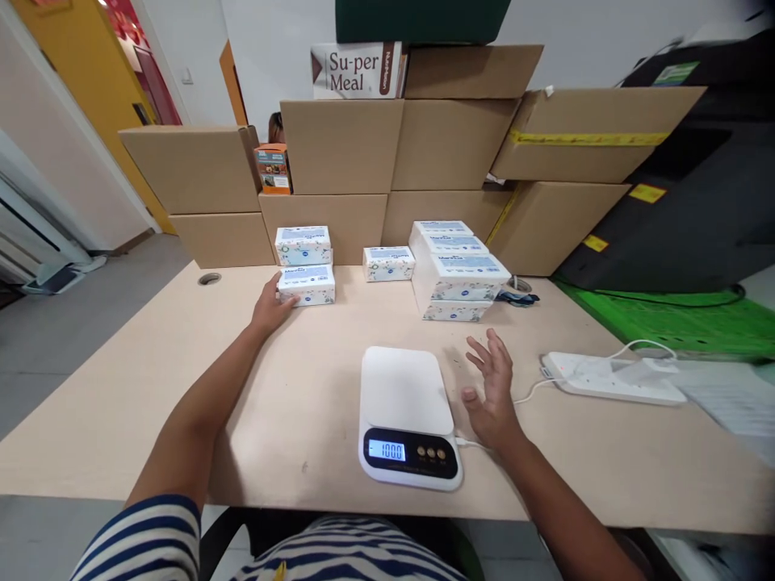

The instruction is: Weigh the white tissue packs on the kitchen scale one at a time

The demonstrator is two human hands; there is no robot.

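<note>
My left hand [273, 307] grips the left end of a white tissue pack [307, 286], thumb along the front and fingers behind. Another tissue pack [303, 245] sits just behind it. Over the table, right of the white digital scale [405, 387], my right hand [492, 391] is open with fingers apart, holding nothing. Nothing rests on the scale's plate, and its lit display [387, 450] reads about 100.0, perhaps with a minus sign. A single tissue pack [388, 265] lies at the back middle. To its right stands a stack of several tissue packs [463, 278].
Cardboard boxes [342, 149] form a wall along the table's back edge. A white power strip [614, 379] with cables lies at the right, near a green plastic surface [678, 319]. Beside the stack are a tape roll [519, 284] and a dark blue item [517, 298].
</note>
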